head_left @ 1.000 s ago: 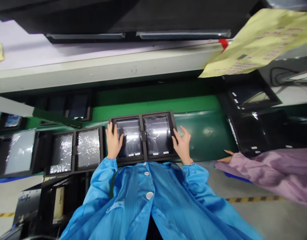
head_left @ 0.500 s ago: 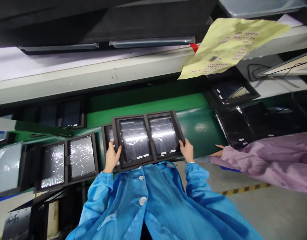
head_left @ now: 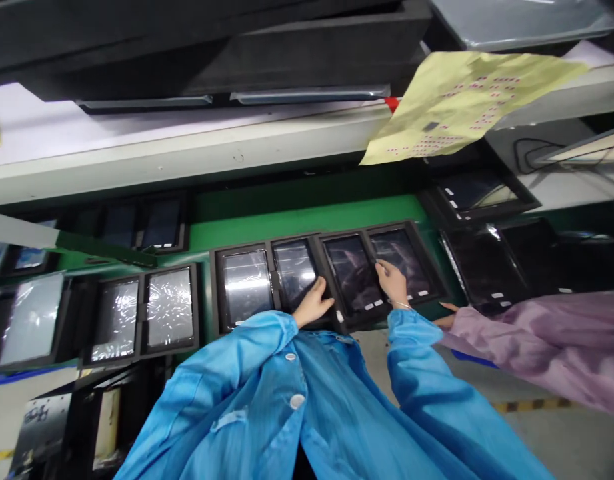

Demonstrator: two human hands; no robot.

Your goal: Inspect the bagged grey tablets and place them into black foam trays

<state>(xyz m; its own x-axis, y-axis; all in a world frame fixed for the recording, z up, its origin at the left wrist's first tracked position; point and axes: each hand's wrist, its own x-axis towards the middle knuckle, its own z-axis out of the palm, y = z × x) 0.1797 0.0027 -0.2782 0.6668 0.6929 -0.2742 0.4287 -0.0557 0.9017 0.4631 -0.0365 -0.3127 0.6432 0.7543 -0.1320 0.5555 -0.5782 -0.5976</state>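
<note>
A black two-pocket tray (head_left: 427, 283) with two dark screens lies slightly tilted on the green conveyor belt (head_left: 287, 217), in front of me to the right. My left hand (head_left: 313, 304) lies flat across its left rim, fingers stretched, where it meets a second tray (head_left: 217, 293) with two shiny screens. My right hand (head_left: 391, 283) rests on the right-hand screen with loosely bent fingertips touching the glass. Neither hand grips anything.
More trays with film-covered screens (head_left: 169, 308) sit on the belt to the left. Dark trays (head_left: 487, 267) stand at the right. A co-worker's purple sleeve (head_left: 537, 347) and hand (head_left: 445, 320) reach in from the right. A yellow sheet (head_left: 461, 100) hangs from the shelf above.
The tray I held lifted in both hands has moved right and now lies on the belt beside the tray that was under it. Both hands left its sides and rest on top.
</note>
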